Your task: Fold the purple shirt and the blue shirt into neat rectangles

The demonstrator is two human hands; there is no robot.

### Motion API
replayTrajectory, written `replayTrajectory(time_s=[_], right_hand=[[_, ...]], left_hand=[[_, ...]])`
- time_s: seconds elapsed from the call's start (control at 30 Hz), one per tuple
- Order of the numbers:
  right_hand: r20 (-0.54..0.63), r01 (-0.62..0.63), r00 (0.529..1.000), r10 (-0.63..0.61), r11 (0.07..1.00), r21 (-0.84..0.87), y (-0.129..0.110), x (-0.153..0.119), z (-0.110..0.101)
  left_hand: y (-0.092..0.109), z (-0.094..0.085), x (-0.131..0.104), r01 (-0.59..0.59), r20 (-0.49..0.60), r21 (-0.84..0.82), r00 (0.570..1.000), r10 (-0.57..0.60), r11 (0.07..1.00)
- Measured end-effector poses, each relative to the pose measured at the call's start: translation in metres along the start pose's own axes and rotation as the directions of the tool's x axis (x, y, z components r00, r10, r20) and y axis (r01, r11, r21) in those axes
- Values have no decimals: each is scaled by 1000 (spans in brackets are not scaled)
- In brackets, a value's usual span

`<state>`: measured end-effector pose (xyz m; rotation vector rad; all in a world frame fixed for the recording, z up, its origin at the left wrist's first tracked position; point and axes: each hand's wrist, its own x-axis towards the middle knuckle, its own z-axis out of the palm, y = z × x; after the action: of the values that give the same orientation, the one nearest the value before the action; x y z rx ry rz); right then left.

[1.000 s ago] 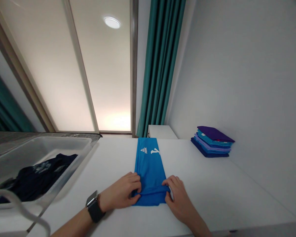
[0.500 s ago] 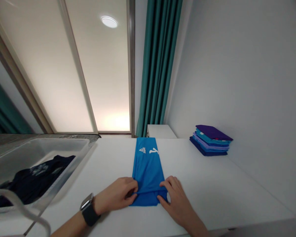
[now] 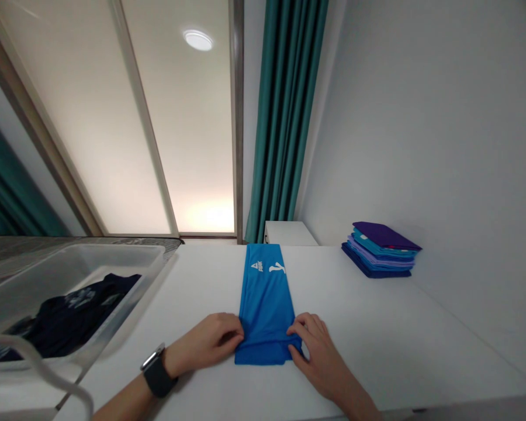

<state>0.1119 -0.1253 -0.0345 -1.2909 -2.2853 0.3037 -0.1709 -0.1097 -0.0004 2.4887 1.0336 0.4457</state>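
A blue garment with white prints near its far end lies folded into a long strip on the white table. My left hand, with a dark watch on the wrist, pinches the strip's left edge close to its near end. On the opposite edge, my right hand has thumb and fingertips closed on the fabric near the lower right corner. A small fold crosses the cloth between both hands.
On the left stands a translucent bin with dark clothing in it. A pale curved tube crosses the lower left. Folded clothes are stacked at the back right, beside the wall.
The view has shifted slightly, so most things appear a little further right. My left hand's fingertips sit slightly higher along the garment's edge. My right hand keeps its place at the corner.
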Motion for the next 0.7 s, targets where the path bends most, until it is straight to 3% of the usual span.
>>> replayTrajectory(time_s=[0.13,0.37,0.63,0.7], right_hand=[[0,45,999,-45,999,4,0,0,-1],[-8,86,996,-87,995,-55,-14,9,2],[118,171,979,-166,985,-31,-48,28,23],[120,169,979,-165,985,-26,-52,28,26]], left_hand=[[-5,-4,0,29,-102,-47,994,-34,998],[0,-1,2,-6,-43,-75,999,3,997],[-5,3,0,21,-3,-134,1000,-21,991],[-5,2,1,5,-42,-111,999,-9,994]])
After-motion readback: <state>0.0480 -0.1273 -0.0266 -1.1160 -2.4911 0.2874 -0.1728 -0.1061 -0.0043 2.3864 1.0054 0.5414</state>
